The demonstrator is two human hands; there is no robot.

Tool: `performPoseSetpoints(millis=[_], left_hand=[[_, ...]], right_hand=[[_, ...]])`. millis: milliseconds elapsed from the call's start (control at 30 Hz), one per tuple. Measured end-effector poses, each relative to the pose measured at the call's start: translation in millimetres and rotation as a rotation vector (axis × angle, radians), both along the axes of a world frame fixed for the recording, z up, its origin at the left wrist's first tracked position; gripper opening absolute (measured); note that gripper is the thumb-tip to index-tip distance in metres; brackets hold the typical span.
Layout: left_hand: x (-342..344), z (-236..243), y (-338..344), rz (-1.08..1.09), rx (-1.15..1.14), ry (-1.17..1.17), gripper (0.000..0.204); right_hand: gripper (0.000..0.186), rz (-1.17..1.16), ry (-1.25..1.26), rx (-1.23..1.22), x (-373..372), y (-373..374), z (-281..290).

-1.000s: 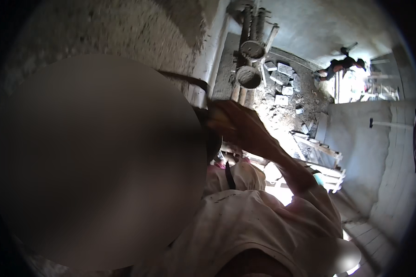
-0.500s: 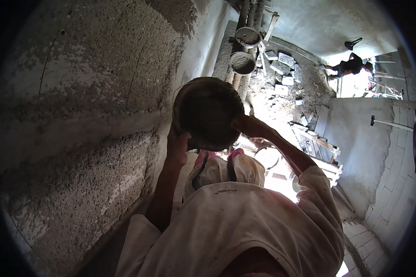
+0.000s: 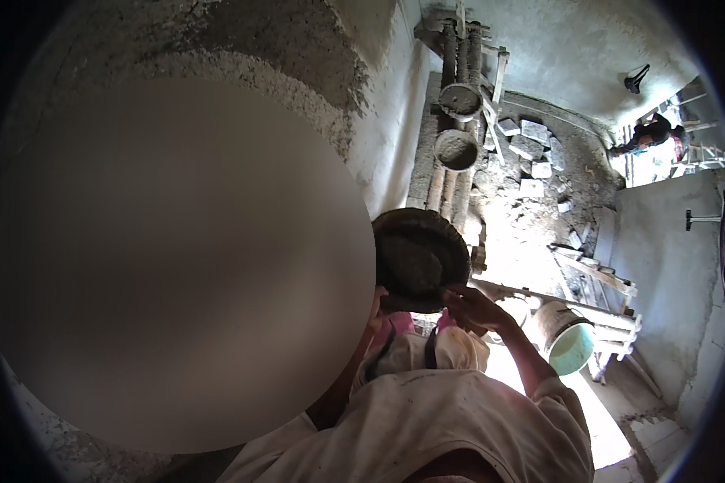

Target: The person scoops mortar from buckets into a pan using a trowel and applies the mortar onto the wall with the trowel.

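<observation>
Right hand (image 3: 474, 310): fingers curled together over the near rim of the mortar pan (image 3: 420, 258), clamped on it from below.
Left hand: hidden at the edge of the blurred oval patch (image 3: 177, 266); only the left forearm (image 3: 342, 390) showed, rising toward the pan's near-left side, so I could not tell whether the fingers were together or apart.
Mortar pan: round, dark and crusted, held up in the middle of the view, clear of the floor and above a pink and white cloth (image 3: 415, 346). Whether it carried a load could not be told.
Sleeve: a soiled white shirt (image 3: 427, 427) filled the near edge.
Left side: a rough grey plastered wall (image 3: 298, 64) ran from near to far.
Far end: two more filled pans (image 3: 459, 101) sat one behind the other on a run of poles (image 3: 451, 193), well apart from the held pan.
Right of them: loose stone blocks (image 3: 532, 149) lay scattered on the rubble floor.
Near right: a bucket with a green inside (image 3: 570, 346) stood by a wooden frame (image 3: 596, 278).
Far right: another person (image 3: 648, 133) bent at a bright opening.
Progress: judging by its place, the pan was lifted and in carriage; it had not been set down or emptied.
</observation>
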State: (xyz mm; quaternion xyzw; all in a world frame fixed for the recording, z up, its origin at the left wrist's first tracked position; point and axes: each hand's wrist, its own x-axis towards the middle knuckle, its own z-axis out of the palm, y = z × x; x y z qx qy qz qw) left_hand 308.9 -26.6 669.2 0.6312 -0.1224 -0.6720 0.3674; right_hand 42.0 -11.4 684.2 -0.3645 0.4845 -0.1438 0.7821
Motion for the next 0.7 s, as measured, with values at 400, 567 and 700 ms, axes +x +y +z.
performPoseSetpoints(millis=[400, 567, 700], left_hand=[[117.2, -85.0, -15.7, 0.234, 0.254, -0.231, 0.064], [156.9, -116.7, 10.9, 0.272, 0.134, -0.296, 0.064], [180.9, -133.5, 36.0, 0.346, 0.185, -0.415, 0.067]], right_hand=[[0.032, -1.137, 0.326, -0.405, 79.8, -121.0, 10.2], [0.034, -1.272, 0.772, -0.753, 162.2, -253.4, -127.8], [0.037, -1.008, 0.584, -0.776, 319.7, -330.6, -163.4]])
